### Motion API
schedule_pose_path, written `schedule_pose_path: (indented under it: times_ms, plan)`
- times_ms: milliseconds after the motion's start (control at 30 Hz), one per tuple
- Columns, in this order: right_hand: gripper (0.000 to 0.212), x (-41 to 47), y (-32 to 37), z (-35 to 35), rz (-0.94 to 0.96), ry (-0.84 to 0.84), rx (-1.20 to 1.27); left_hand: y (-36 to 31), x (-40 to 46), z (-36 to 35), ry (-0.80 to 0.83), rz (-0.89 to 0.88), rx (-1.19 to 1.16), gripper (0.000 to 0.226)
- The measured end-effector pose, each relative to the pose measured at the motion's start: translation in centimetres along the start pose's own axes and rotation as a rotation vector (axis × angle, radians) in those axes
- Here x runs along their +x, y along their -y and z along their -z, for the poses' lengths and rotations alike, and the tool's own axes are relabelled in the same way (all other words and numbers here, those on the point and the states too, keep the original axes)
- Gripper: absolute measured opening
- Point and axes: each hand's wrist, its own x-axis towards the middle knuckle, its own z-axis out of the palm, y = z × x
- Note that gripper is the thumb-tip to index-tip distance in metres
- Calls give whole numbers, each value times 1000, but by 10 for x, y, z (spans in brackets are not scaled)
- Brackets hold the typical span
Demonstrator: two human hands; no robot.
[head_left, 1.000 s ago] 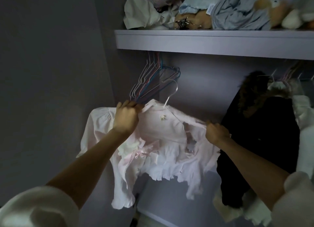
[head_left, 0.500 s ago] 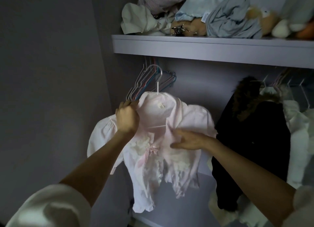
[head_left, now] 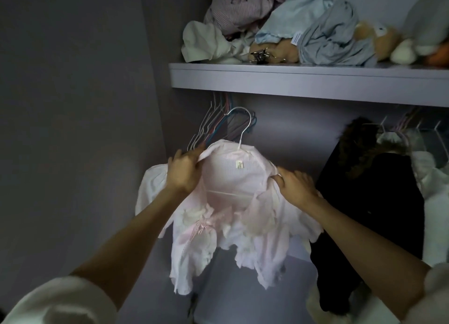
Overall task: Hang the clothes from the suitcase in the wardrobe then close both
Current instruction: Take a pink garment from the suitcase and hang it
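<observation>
Pink top (head_left: 233,185) on white hanger (head_left: 239,127), left hand (head_left: 184,172) and right hand (head_left: 295,186) gripping its shoulders

A pale lilac-grey wardrobe shelf (head_left: 291,80) spans the upper frame from 12 o'clock to 3 o'clock, its front edge running level and its underside in shadow. Directly on it, from the left end: a crumpled white cloth (head_left: 206,45) at 12 o'clock; behind and above it a bundled striped mauve garment (head_left: 245,6); a small cluster of metal clips (head_left: 261,54) at the shelf's front edge; a tan plush toy (head_left: 281,51) just beside the clips, partly covered by a folded pale blue garment (head_left: 298,15); a wrinkled grey-blue cloth (head_left: 332,39) at 1 o'clock; further plush toys (head_left: 388,42) towards 2 o'clock, blurred at the frame's right edge.
</observation>
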Motion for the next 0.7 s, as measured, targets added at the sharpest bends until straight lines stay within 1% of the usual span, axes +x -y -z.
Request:
schedule_pose_path:
  times_ms: [67,167,200,233,267,300,333,367,400,433,467,533,567,600,633,700]
  plan:
    - [38,-4,5,-5,-10,-29,-15,-5,3,4,75,136,85,43]
    - [35,-5,12,-9,-14,-37,-7,-24,1,8,-8,172,64,43]
    - [34,-4,13,-9,-18,-40,7,-31,-1,6,17,167,38,44]
    - [34,-4,13,-9,-23,-51,12,-39,-6,1,94,138,2,45]
    - [34,-4,12,-9,-30,-68,7,-45,-10,-6,204,105,-68,46]
    - [34,-5,10,-9,-38,-85,-2,-48,-15,-13,303,96,-177,46]
    - [34,-7,7,-10,-47,-101,-11,-48,-19,-17,361,114,-301,47]
    - [34,-10,4,-11,-61,-113,-18,-44,-20,-20,355,125,-381,49]
    - [33,-14,1,-12,-74,-124,-15,-37,-20,-23,300,109,-367,52]
    - [32,-17,-3,-12,-85,-135,-5,-29,-18,-25,240,77,-268,55]
    - [32,-21,-7,-12,-92,-149,14,-23,-16,-26,215,51,-149,59]
    - [29,-25,-12,-11,-82,-193,71,-17,-12,-25,255,14,63,63]
    - [27,-27,-14,-9,-77,-218,102,-18,-8,-26,273,-27,119,60]
    - [25,-29,-17,-7,-75,-231,130,-20,-5,-28,272,-73,133,54]
    - [23,-30,-19,-6,-70,-233,161,-20,-3,-29,254,-102,85,49]
    - [23,-36,-29,-2,-51,-201,265,-24,4,-33,194,-102,-145,41]
